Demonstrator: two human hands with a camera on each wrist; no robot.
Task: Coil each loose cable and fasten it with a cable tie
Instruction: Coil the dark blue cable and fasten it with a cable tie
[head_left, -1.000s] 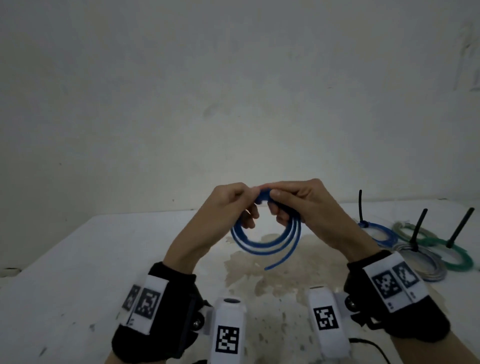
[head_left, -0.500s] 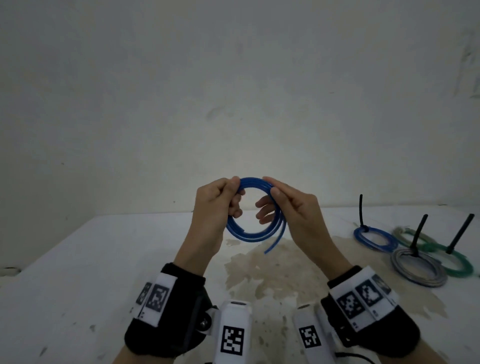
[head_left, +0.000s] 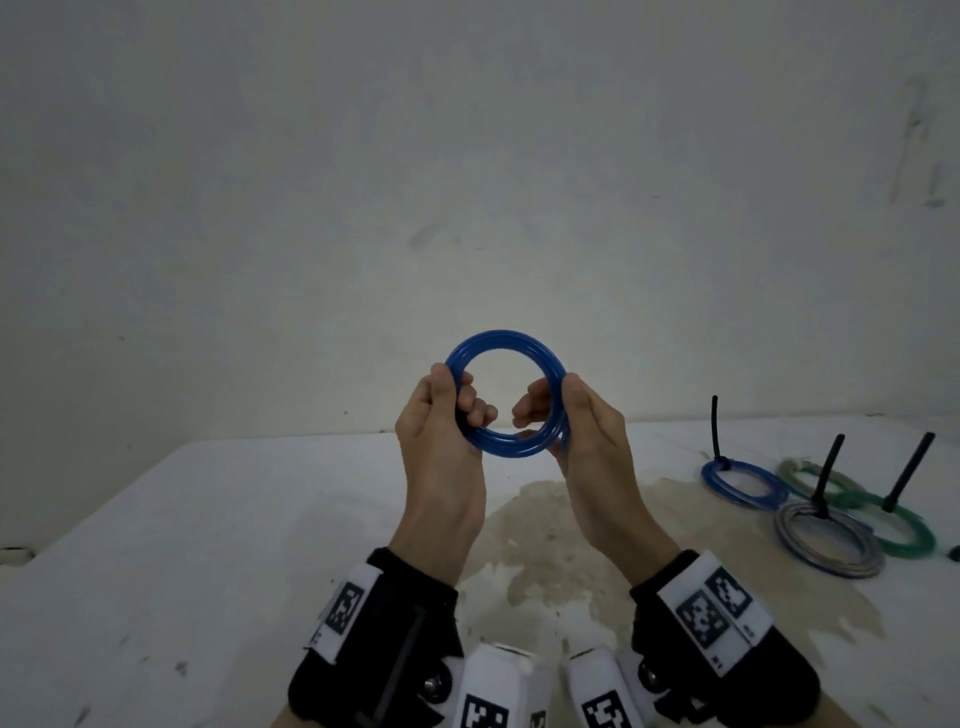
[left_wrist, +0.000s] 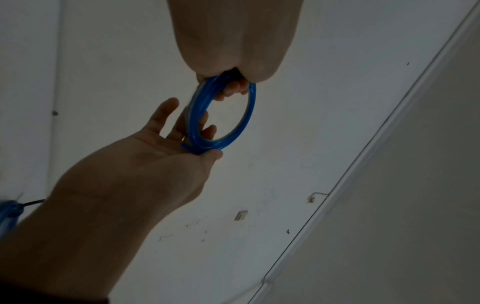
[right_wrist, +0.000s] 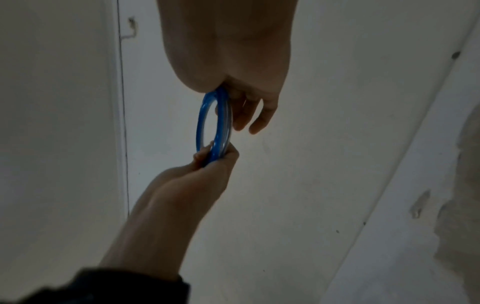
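The blue cable (head_left: 506, 392) now stands as a closed, upright ring of several turns held in the air above the white table (head_left: 208, 545), facing the head camera; half a second ago it hung lower as a looser loop with a free end dangling below, and that tail no longer shows in the head view. The left hand (head_left: 441, 431) grips the ring's left side, fingers curled through its opening and thumb pressed on the outer edge. The right hand (head_left: 582, 431) pinches the ring's right side between thumb and fingers, and in the left wrist view its remaining fingers (left_wrist: 166, 111) spread loosely beside the coil. Both hands sit higher and further apart than in the earlier frames, where they met at the top of the loop. On the table to the right, well apart from the hands, lie four finished coils, unchanged: a blue coil (head_left: 743, 486), a grey coil (head_left: 826, 545), a green coil (head_left: 898, 525) and a pale green coil (head_left: 802, 470) behind, with black cable ties (head_left: 828, 475) standing up from them. A brownish stain (head_left: 550, 540) marks the tabletop beneath the wrists.
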